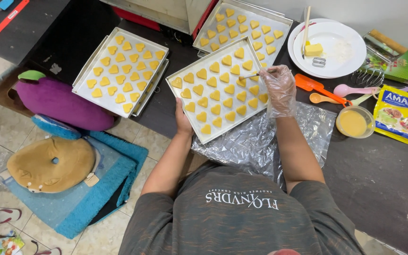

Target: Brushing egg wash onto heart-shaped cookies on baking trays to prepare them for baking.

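Far L: purple eggplant cushion (64, 101), then side tray (119, 71) of heart cookies. L hand (182, 120) grips near edge of middle tray (216, 89), fingers wrapped under rim. R hand (279, 87), in clear plastic glove, pinches thin brush (250, 75) over cookies. Bowl (354, 122) of yellow wash further R.

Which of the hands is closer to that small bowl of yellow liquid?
Right. The right hand, in a clear plastic glove, is just left of the bowl. The left hand grips the middle tray's near edge, much farther left.

Grey heathered short-sleeved shirt; clear plastic glove over right hand (279, 89).
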